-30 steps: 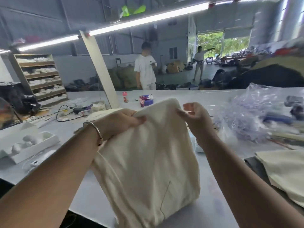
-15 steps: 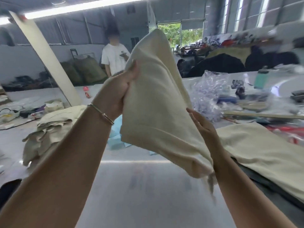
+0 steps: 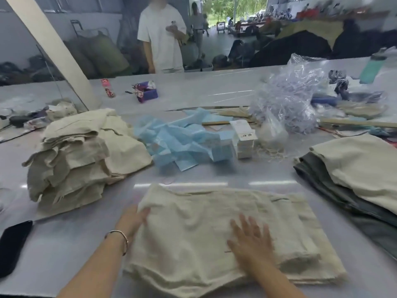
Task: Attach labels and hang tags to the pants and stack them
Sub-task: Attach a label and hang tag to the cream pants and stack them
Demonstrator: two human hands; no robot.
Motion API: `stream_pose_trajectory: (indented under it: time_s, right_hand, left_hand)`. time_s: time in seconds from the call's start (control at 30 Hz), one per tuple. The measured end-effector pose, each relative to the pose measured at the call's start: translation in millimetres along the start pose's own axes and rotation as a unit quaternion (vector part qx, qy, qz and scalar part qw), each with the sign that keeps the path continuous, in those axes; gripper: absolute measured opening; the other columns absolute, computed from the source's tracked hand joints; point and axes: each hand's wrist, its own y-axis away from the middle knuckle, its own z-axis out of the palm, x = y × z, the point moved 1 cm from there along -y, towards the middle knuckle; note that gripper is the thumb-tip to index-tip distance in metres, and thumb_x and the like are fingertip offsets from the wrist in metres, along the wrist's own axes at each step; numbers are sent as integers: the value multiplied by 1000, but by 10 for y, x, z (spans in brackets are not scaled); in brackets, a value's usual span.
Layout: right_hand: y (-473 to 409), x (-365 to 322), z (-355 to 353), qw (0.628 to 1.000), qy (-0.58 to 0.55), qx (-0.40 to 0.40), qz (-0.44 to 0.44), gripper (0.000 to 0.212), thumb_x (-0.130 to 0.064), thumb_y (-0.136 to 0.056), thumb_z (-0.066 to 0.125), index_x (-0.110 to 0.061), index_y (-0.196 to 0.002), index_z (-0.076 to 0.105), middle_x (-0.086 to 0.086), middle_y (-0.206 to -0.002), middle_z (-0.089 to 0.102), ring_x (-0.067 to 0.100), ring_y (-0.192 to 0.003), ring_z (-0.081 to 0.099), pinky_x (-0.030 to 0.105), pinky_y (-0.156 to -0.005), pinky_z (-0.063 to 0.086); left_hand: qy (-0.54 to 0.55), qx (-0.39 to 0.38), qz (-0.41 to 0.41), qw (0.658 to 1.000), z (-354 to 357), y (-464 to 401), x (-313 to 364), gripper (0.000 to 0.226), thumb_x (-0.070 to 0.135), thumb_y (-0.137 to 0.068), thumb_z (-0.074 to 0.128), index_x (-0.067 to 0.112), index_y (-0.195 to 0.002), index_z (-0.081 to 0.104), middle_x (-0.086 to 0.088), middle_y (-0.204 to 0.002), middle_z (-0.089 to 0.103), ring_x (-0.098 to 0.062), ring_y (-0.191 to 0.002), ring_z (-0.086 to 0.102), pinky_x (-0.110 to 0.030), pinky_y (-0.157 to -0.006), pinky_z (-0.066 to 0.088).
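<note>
Folded pants (image 3: 214,229) lie on the near middle of the desk (image 3: 193,87), with the left hand (image 3: 134,220) at their left edge and the right hand (image 3: 251,241) flat on top. A pile of pants (image 3: 81,155) sits to the left, another stack (image 3: 354,175) to the right, and a phone (image 3: 12,246) at the near left edge. Behind the folded pants lie loose paper sheets (image 3: 182,143), with a stack of hang tags (image 3: 243,136) just right of them and a heap of plastic bags (image 3: 287,97) further right and back.
</note>
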Motion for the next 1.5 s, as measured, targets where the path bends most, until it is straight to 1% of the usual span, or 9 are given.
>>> stream_pose_trajectory:
  time_s: [0.1,0.43,0.57,0.67,0.83,1.0,1.17,1.3,1.5]
  right_hand:
    - [-189,-107,-34,1000,10,17,10,64,-62,-94,22,-44,-150,-2,-12,-159,-18,14,-147,-17,46,-111,-20]
    - [-291,-290,-126,998,-31,40,42,56,-49,-97,36,-41,-150,18,-12,-161,0,11,-148,3,38,-118,1]
    - [-111,155,-425,942,-99,200,251,57,-37,-87,62,-25,-140,44,6,-150,35,28,-132,33,43,-103,31]
    - [-43,548,-519,901,-180,175,355,60,-45,-83,68,-19,-134,50,12,-134,49,34,-120,44,45,-94,38]
    - [-104,768,-699,877,-364,132,285,23,-28,-83,71,-12,-98,63,4,-90,66,23,-77,60,33,-61,43]
    - [-93,562,-931,889,-352,208,208,15,-16,-80,69,-9,-73,57,10,-71,61,29,-68,57,33,-56,37]
    - [75,-32,-1043,946,-197,248,63,21,-12,-76,69,-24,-64,56,-6,-60,60,19,-59,57,29,-57,35]
    - [138,-150,-911,973,-131,191,-25,12,-19,-78,61,-24,-84,70,-6,-81,68,15,-83,63,33,-85,37]
    - [166,313,-949,965,-203,165,28,35,-32,-94,51,-22,-60,54,-6,-65,52,10,-62,48,23,-54,33]
  left_hand:
    - [-11,16,5,1000,-90,-269,-99,37,23,-100,51,0,-128,57,-20,-118,61,-15,-90,45,-24,-53,29]
    - [-255,166,87,949,138,-559,-427,49,22,-79,71,18,-125,57,-13,-128,53,-36,-120,41,-47,-94,41]
    - [-251,66,230,938,709,-294,-344,24,17,-79,68,24,-103,69,1,-111,63,-27,-111,51,-36,-88,41]
    - [-230,10,257,939,1050,-199,-282,17,21,-89,57,25,-101,69,4,-113,59,-21,-106,50,-29,-91,38]
    - [-186,-68,279,940,1537,-7,35,28,15,-87,54,22,-112,64,5,-118,49,-15,-115,45,-14,-96,28]
    - [-188,-117,266,938,1830,138,404,28,24,-88,56,19,-114,64,4,-120,52,-17,-112,48,-21,-97,36]
    - [188,-300,70,933,1973,379,766,31,36,-99,51,15,-82,66,5,-67,65,-12,-61,62,-25,-57,48]
    - [242,-242,14,939,1991,365,852,34,18,-94,60,13,-61,53,-4,-58,52,-9,-46,52,-20,-45,44]
    - [272,-244,-14,931,2033,386,797,14,13,-97,56,2,-88,59,-12,-77,65,-18,-62,62,-26,-59,55]
